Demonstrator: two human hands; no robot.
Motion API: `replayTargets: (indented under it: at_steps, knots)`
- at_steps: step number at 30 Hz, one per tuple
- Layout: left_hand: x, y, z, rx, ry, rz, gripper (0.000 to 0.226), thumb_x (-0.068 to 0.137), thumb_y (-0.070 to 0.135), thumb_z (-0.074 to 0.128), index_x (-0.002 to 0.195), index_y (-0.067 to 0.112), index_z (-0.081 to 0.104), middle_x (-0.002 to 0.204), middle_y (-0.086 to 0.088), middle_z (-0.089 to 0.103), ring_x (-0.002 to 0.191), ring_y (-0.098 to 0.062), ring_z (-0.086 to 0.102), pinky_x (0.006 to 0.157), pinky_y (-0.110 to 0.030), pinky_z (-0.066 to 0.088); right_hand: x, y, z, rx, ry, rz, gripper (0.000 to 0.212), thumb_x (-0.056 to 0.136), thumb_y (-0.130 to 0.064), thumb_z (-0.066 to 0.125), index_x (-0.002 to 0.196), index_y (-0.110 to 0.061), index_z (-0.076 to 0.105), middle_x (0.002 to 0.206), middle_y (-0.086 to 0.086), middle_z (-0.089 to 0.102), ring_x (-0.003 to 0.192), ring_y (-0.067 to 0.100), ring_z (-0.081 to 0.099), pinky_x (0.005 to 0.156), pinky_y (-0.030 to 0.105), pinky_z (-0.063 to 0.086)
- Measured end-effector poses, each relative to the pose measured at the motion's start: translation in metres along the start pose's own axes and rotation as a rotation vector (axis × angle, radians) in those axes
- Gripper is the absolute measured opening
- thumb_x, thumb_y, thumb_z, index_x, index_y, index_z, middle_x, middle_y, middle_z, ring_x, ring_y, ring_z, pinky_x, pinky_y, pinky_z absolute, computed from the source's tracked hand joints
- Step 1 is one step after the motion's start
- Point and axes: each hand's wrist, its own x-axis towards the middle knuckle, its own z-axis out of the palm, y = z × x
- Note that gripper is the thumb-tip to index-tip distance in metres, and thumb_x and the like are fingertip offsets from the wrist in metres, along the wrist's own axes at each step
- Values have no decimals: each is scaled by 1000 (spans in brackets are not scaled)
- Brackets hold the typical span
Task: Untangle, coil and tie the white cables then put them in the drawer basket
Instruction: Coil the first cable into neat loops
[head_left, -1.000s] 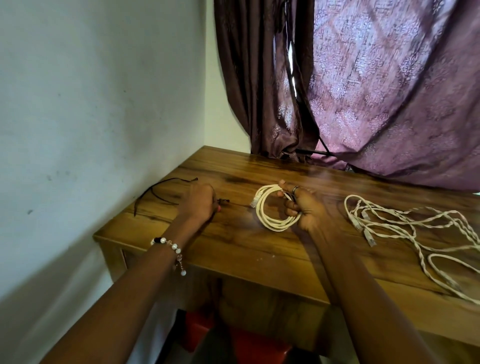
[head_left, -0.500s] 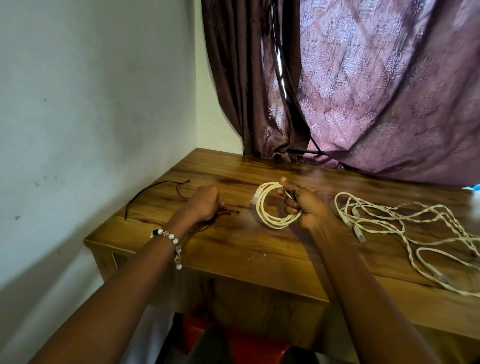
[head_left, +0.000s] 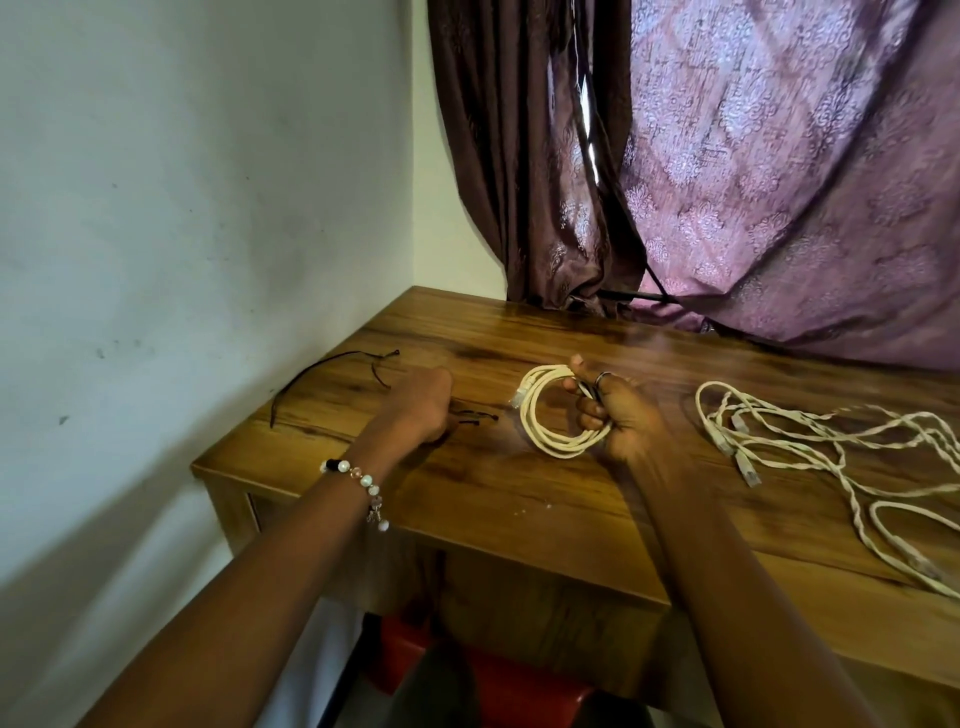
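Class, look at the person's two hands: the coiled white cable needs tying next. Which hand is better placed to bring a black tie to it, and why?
Left. The left hand already rests on a black tie on the table, beside the coil. The right hand grips the coil, so it is occupied.

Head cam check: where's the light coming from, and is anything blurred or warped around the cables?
Head view: daylight through the curtain gap; sheen on the table behind the coiled cable; right hand and loose cables motion-smeared; wide-angle bends the table edges.

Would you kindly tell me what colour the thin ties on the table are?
Black ties, lying on the wooden table; head view.
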Motion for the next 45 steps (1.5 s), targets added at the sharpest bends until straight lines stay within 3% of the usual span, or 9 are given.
replayTargets:
  at_steps: [4, 6, 9, 12, 21, 25, 29, 34, 45]
  knots:
    - [4, -11, -8, -162, -163, -44, 28, 88, 23, 66, 69, 16, 48, 72, -2, 55, 62, -14, 50, 55, -26, 38, -2, 3, 4, 27, -45, 17, 25, 73, -25, 73, 78, -5, 57, 43, 1, 55, 24, 5, 26, 30, 11, 22]
    - [5, -19, -12, -502, -253, -107, 24, 89, 19, 65, 68, 10, 58, 62, -3, 58, 51, -11, 50, 45, -25, 37, -2, 1, 2, 37, -49, 17, 28, 69, -26, 73, 79, -5, 57, 40, 0, 53, 24, 5, 25, 30, 11, 22]
    - [5, -21, -23, -1031, -295, -200, 15, 87, 11, 66, 77, 1, 67, 58, -6, 65, 45, -10, 56, 38, -18, 43, 1, -4, -4, 34, -43, -7, 22, 81, -23, 68, 78, -6, 56, 44, -1, 53, 25, 4, 25, 29, 10, 21]
    - [13, -11, -30, -1272, -252, -200, 8, 81, 7, 68, 86, 1, 71, 69, -9, 70, 51, -9, 62, 42, -15, 47, 5, -10, -9, 49, -65, -77, 25, 73, -25, 71, 80, -7, 57, 62, 3, 59, 27, 3, 27, 28, 12, 22]
    - [44, 45, -28, -1425, -386, -141, 10, 84, 4, 67, 93, 3, 71, 77, -9, 74, 61, -12, 70, 51, -19, 55, 14, -39, -32, 52, -115, -203, 14, 80, -24, 67, 78, -13, 59, 72, 5, 57, 29, 2, 27, 29, 13, 22]
    - [60, 70, -17, -1466, -349, -150, 16, 85, -4, 64, 100, -6, 67, 69, -12, 72, 57, -15, 70, 50, -21, 56, 14, -45, -45, 72, -120, -234, 17, 79, -24, 65, 77, -9, 56, 67, 5, 58, 29, 2, 26, 29, 12, 21]
    - [82, 90, -5, -1495, -276, -153, 4, 85, -3, 64, 87, -5, 67, 61, -10, 70, 53, -14, 68, 50, -22, 56, 13, -43, -52, -16, -104, -219, 18, 78, -19, 65, 79, -3, 58, 65, 9, 59, 29, 3, 25, 32, 12, 18]
    - [95, 100, 16, -1581, -209, -117, 10, 87, 4, 64, 80, -4, 66, 59, -10, 68, 49, -14, 66, 51, -21, 56, 17, -42, -56, -158, 12, -292, 15, 86, -11, 65, 78, 2, 66, 62, 12, 62, 31, 5, 25, 35, 14, 17]
    - [89, 98, 23, -1546, -66, 49, 9, 80, -6, 68, 84, 2, 70, 72, -14, 71, 59, -19, 68, 64, -32, 61, 18, -40, -59, -115, 5, -373, 15, 83, -14, 65, 80, 0, 68, 60, 11, 62, 32, 6, 24, 42, 23, 9]
